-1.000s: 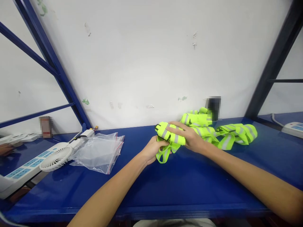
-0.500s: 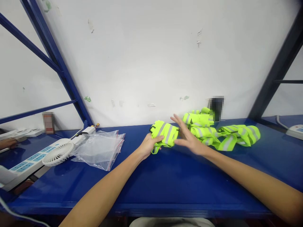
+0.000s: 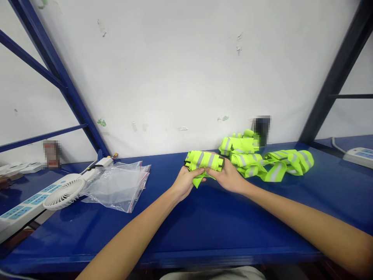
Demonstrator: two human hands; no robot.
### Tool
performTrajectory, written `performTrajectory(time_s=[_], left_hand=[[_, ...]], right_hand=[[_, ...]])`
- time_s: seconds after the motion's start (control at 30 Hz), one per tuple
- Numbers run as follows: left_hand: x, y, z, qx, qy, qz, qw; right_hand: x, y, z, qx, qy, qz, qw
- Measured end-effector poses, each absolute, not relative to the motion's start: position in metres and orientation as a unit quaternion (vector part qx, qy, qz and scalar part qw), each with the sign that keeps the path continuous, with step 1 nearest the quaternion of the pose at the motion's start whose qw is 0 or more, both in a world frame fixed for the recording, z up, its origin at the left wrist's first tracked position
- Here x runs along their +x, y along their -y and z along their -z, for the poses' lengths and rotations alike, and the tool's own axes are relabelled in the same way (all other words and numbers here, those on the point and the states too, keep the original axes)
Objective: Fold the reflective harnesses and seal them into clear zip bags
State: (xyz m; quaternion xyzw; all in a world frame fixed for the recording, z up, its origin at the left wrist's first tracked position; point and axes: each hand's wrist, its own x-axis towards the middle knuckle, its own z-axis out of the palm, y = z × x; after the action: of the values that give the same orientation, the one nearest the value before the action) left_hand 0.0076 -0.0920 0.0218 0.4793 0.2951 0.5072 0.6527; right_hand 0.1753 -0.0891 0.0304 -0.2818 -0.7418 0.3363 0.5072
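Just left of the strap pile [image 3: 247, 160], the rolled yellow bundle [image 3: 204, 160] lies between left hand [image 3: 184, 182] and right hand [image 3: 230, 179], both curled closed around it from the near side.

A hand could slide over the front part of the blue table [image 3: 192, 229] between the two arms, or go through the gap between the clear bags [image 3: 113, 188] and the left hand [image 3: 183, 182]. Farther left, those bags, the white fan [image 3: 65, 193] and the long power strip [image 3: 17, 212] get in the way, and a pile of bright green straps [image 3: 274, 167] blocks the spot just past the right hand [image 3: 229, 177]. The white wall [image 3: 169, 77] stops everything at the back, with a big slanted post at each side.
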Motion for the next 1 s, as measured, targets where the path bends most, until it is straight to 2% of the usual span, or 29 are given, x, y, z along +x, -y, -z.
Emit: performTrajectory(time_s=[0.17, 0.4, 0.57, 0.67, 0.8, 0.9, 1.0], left_hand=[[0.016, 0.094, -0.027, 0.414, -0.281, -0.555, 0.664], [0.02, 0.091, -0.028, 0.348, -0.285, -0.593, 0.668], [0.023, 0.096, -0.028, 0.306, -0.29, -0.606, 0.675], [0.021, 0.097, -0.031, 0.277, -0.287, -0.601, 0.693], [0.012, 0.101, -0.037, 0.29, -0.249, -0.547, 0.744], [0.004, 0.104, -0.038, 0.378, -0.284, -0.512, 0.717], [-0.003, 0.105, -0.036, 0.485, -0.297, -0.459, 0.683]], right_hand=[[0.179, 0.089, -0.024, -0.255, 0.794, -0.241, 0.497], [0.186, 0.074, -0.017, -0.154, 0.893, -0.05, 0.421], [0.191, 0.066, -0.014, -0.134, 0.91, 0.016, 0.393], [0.191, 0.067, -0.015, -0.143, 0.901, -0.02, 0.408], [0.188, 0.069, -0.019, -0.216, 0.84, -0.164, 0.469], [0.186, 0.07, -0.025, -0.27, 0.775, -0.272, 0.504], [0.186, 0.071, -0.03, -0.292, 0.738, -0.318, 0.519]])
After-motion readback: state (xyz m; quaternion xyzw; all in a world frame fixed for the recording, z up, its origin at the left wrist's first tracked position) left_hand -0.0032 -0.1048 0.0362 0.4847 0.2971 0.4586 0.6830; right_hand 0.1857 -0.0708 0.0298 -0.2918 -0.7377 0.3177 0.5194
